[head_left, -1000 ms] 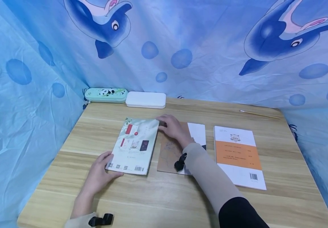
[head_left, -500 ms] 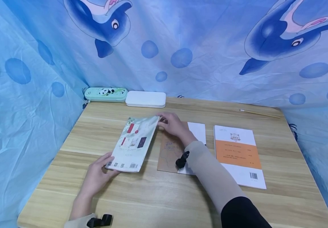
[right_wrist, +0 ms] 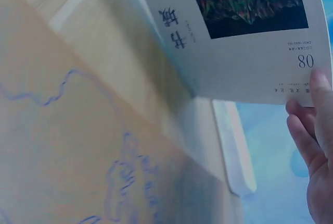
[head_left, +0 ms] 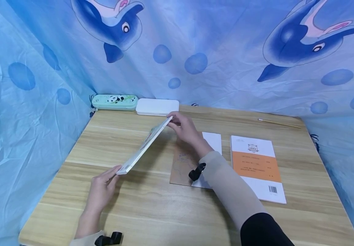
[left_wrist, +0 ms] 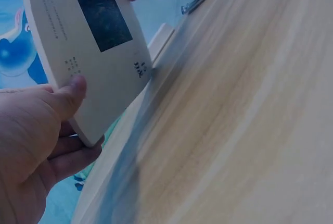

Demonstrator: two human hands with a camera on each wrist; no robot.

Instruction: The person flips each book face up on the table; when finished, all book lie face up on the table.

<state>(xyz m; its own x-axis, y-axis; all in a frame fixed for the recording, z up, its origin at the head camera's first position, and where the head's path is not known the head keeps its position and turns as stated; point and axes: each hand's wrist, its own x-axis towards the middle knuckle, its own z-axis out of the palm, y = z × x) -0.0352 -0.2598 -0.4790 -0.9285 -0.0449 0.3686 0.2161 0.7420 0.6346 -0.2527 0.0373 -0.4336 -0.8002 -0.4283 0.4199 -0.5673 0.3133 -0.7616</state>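
A thin white magazine (head_left: 144, 148) is held up off the table, tilted steeply with its spine or edge toward the head camera. My left hand (head_left: 100, 191) pinches its near lower corner, thumb on the cover and fingers behind, as the left wrist view shows. At the far upper corner my right hand (head_left: 185, 129) grips it between thumb and fingers. Both wrist views show the cover (right_wrist: 250, 67) with a dark picture and the number 08. Under my right forearm lies a brown-and-white book (head_left: 180, 167), partly hidden by the arm.
A white book with an orange band (head_left: 256, 165) lies to the right. A green panda pencil case (head_left: 114, 102) and a white case (head_left: 157, 107) stand along the back edge. A pencil (head_left: 279, 123) lies at the back right. Blue dolphin-print cloth (head_left: 226, 89) hangs behind the table.
The magazine, flat at first with its back cover up, has been lifted and turned, its right edge rising. My right hand has moved up with it; my left hand keeps the near corner.
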